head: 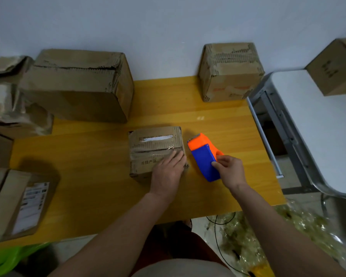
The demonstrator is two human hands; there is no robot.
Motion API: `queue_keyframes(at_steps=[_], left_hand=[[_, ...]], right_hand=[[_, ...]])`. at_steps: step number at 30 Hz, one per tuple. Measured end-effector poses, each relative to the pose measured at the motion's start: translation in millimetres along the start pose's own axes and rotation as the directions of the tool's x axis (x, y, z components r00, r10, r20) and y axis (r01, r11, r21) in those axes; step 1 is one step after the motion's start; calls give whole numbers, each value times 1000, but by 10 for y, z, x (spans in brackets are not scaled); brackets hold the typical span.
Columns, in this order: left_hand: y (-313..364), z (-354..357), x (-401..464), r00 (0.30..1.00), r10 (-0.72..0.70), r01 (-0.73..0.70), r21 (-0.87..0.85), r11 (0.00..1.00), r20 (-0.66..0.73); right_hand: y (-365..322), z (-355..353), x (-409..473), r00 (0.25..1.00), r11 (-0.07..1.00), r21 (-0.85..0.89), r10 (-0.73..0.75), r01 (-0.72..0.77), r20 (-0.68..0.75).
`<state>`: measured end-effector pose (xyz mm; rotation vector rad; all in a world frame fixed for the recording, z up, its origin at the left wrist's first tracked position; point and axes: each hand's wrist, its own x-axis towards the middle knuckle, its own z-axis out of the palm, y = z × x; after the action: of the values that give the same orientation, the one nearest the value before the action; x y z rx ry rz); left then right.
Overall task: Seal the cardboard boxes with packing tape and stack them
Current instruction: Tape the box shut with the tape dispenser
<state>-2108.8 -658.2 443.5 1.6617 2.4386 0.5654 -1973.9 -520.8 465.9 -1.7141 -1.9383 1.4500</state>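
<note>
A small worn cardboard box (148, 144) sits in the middle of the yellow table (88, 176), with clear tape shining across its top seam. My left hand (168, 172) lies flat on the box's near right corner, fingers straight and pressing down. Just right of the box stands an orange and blue tape dispenser (203, 154) on the table. My right hand (230, 170) grips the dispenser's blue body at its near end, thumb and fingers curled round it.
A large box (78, 86) stands at the back left, a cube-shaped box (230, 72) at the back right. Crumpled boxes (10, 104) pile up at the far left; a labelled box (18, 202) lies front left. A white table (316, 124) with a box (336, 68) stands right.
</note>
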Motion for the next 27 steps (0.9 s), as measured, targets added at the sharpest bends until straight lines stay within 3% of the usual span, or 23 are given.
queue_keyframes(at_steps=[3, 6, 7, 9, 10, 13, 15, 18, 23, 27], left_hand=[[182, -140, 102, 980, -183, 161, -231, 959, -79], [312, -343, 304, 896, -422, 320, -462, 827, -136], [337, -433, 407, 858, -504, 380, -541, 750, -96], [352, -625, 628, 786, -603, 519, -677, 522, 138], [351, -689, 722, 759, -590, 580, -700, 417, 277], [311, -777, 860, 755, -421, 646, -680, 346, 503], [262, -762, 868, 763, -353, 638, -718, 278, 541], [198, -746, 897, 763, -333, 640, -721, 266, 555], [145, -814, 993, 672, -269, 718, -696, 6, 690], [119, -845, 1054, 615, -242, 773, -634, -2, 751]], right_hand=[[-23, -197, -61, 995, 961, 274, 0, -27, 99], [-30, -388, -80, 972, 926, 378, -94, 6, 216], [-34, -446, -78, 957, 916, 401, -132, 19, 257], [-50, -528, -74, 926, 905, 423, -193, 40, 325], [-50, -552, -65, 913, 903, 428, -209, 43, 349], [-71, -592, -52, 895, 899, 436, -228, 42, 383], [-77, -611, -42, 892, 904, 426, -228, 44, 391], [-77, -635, -14, 895, 911, 412, -212, 35, 393], [-184, -570, -26, 891, 929, 367, -132, -41, 434], [-333, -558, -56, 827, 964, 262, -115, -40, 550]])
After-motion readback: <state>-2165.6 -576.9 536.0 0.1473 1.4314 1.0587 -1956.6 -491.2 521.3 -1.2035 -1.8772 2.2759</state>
